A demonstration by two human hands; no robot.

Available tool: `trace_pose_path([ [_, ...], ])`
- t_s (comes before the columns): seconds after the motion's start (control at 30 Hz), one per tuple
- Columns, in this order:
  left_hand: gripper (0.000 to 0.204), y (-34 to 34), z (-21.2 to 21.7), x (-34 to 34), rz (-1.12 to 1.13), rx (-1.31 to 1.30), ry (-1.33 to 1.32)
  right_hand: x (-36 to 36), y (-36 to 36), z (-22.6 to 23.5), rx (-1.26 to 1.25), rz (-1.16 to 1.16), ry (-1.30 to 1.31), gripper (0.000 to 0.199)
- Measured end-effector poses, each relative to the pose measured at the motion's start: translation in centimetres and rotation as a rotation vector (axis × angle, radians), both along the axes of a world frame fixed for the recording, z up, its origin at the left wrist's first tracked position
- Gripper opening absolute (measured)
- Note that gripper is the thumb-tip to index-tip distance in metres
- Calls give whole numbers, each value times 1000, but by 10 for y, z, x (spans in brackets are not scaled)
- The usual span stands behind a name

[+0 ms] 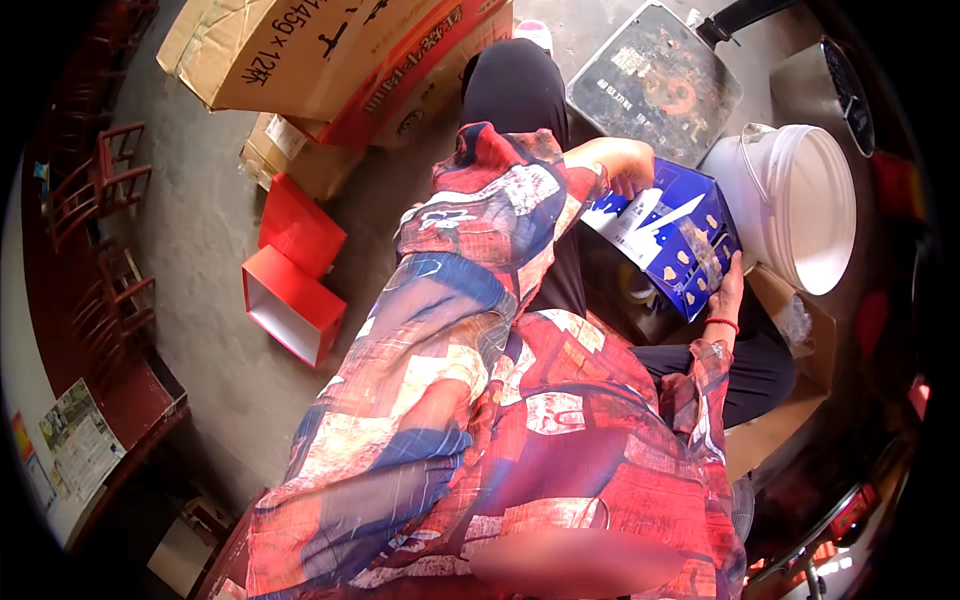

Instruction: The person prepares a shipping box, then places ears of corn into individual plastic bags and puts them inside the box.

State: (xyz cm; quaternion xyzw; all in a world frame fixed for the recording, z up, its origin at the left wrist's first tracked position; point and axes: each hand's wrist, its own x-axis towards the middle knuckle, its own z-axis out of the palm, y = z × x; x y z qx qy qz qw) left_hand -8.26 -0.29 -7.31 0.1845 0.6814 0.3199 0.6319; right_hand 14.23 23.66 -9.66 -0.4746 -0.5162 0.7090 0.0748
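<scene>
Fingers (629,185) of your left hand (622,163) blur against the blue box (685,238); their grip I cannot tell. Your right fingers (736,267), partly hidden, grasp its edge.

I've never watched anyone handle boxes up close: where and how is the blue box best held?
Probably with both hands, by the edges at opposite ends of the blue box: the left hand from the picture's upper left, the right hand from the lower right. It is broad, straight-edged and slants in view, so two spread grips should steady it better.
</scene>
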Motion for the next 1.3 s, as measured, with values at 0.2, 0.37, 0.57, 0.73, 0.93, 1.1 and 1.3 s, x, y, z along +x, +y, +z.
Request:
trace_pose_path([
  [0.2,23,4,-16,9,-78,-21,134,14,7,0,-66,-19,-19,46],
  [0.37,35,5,-19,15,-86,-64,126,7,-1,0,-9,-19,18,47],
  [0.57,20,5,-29,25,104,-58,-52,11,-3,-4,31,-55,58,45],
  [0.73,16,0,-9,31,124,34,-44,9,-3,-6,4,-73,16,46],
  [0.93,13,-2,-5,35,143,29,-14,12,3,-11,13,-66,12,47],
  [1.1,11,-7,-2,39,186,71,26,9,-3,-9,60,-62,-14,48],
  [1.3,10,-9,7,43,86,224,314,8,-1,-9,61,-78,-23,49],
])
